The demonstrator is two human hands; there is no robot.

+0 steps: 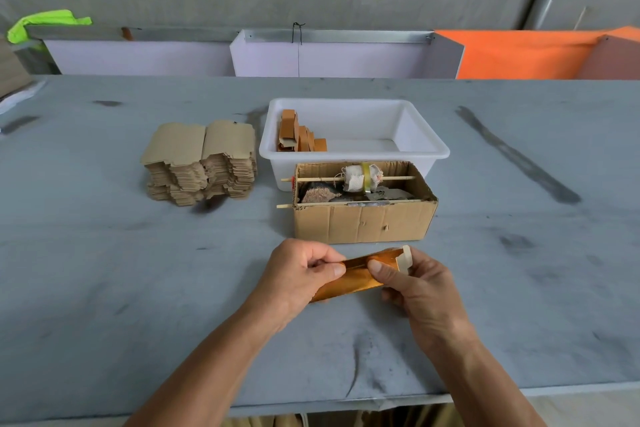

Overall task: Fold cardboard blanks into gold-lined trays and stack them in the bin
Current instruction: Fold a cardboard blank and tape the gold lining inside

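Both hands pinch a gold-lined blank (353, 279) just above the table (138, 288) — left hand (294, 274) at its left end, right hand (419, 284) at its right. Blank stack (201, 163) sits left of white bin (426, 142) — folded trays (299, 135) inside

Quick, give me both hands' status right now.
Left hand: pinching the left end of the gold-lined blank.
Right hand: gripping the blank's right end, thumb on top.
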